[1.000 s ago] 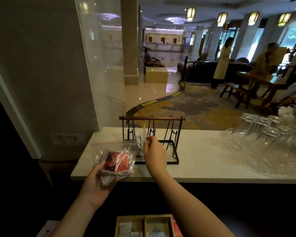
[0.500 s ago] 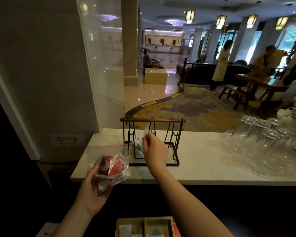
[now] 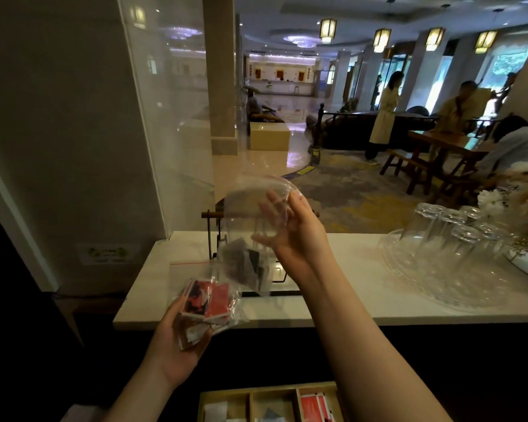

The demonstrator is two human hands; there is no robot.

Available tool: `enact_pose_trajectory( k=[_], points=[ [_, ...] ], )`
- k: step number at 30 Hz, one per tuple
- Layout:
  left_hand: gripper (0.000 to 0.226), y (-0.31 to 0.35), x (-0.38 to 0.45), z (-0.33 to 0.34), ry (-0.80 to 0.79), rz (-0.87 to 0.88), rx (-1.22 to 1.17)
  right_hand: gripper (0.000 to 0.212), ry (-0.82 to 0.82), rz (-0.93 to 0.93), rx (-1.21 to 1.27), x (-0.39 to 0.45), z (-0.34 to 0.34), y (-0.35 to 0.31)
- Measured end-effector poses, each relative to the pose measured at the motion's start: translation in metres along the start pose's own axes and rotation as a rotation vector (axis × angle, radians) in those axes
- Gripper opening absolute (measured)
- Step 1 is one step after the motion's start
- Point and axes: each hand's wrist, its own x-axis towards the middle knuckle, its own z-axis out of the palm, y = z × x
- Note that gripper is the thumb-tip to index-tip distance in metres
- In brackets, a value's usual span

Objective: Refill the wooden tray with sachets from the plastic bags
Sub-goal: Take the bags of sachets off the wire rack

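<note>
Wall (image 3: 58, 132): pale, far left, with a small sticker low down.

Glass panel (image 3: 171, 117): clear, upright at the desk's left end.

Desk (image 3: 333, 309): white top, running across the middle of the view.

Left hand (image 3: 177, 345): palm up at the desk's near edge, fingers curled under and round a plastic bag.

Bag of red sachets (image 3: 208, 300): clear zip bag with a red seal line, held in the left hand, its upper part over the desk; red and dark sachets packed inside.

Metal rack (image 3: 214, 226): dark frame with a wooden top bar, standing on the desk behind both bags, mostly hidden.

Bag of dark sachets (image 3: 244, 263): second clear bag, lifted above the desk, hanging from the right hand with dark sachets in its lower part, just right of and above the first bag.

Right hand (image 3: 290, 229): raised, fingers loosely bent, thumb and fingers gripping the upper part of this bag.

Wooden tray (image 3: 250, 403): bottom edge of the view, below the desk, divided into compartments; white sachets in the left one, grey in the middle, red sachets (image 3: 314, 406) in the right.

Glass tumblers (image 3: 448, 226): upside down on a clear tray (image 3: 409, 281), right part of the desk.

Flowers (image 3: 525, 202): far right.
</note>
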Motion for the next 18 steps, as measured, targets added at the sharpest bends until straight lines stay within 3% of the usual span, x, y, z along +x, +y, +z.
enact_pose_trajectory(
  k=[3,5,9,12,14,16,18],
  points=[
    [0.032,-0.009,-0.007,0.010,-0.031,-0.051,0.000,0.047,-0.113,0.141,0.179,-0.004,0.002,-0.009],
    [0.036,-0.017,-0.008,0.013,-0.033,-0.078,0.007,0.045,-0.146,0.204,0.315,-0.007,0.006,-0.009],
    [0.047,-0.033,-0.010,0.021,-0.049,-0.121,0.044,0.027,0.058,0.137,0.279,-0.009,0.005,0.007],
    [0.052,-0.042,-0.015,0.024,-0.058,-0.141,0.069,0.019,0.456,-0.058,-0.251,-0.013,-0.006,0.030],
    [0.057,-0.045,-0.020,0.020,-0.043,-0.158,0.062,0.011,0.569,-0.291,-0.576,-0.023,-0.014,0.042],
    [0.062,-0.050,-0.025,0.014,-0.038,-0.167,0.077,0.007,0.428,-0.469,-0.755,-0.040,-0.021,0.054],
    [0.059,-0.055,-0.032,0.005,-0.043,-0.162,0.097,0.025,0.230,-0.498,-1.005,-0.057,-0.033,0.070]
  ],
)
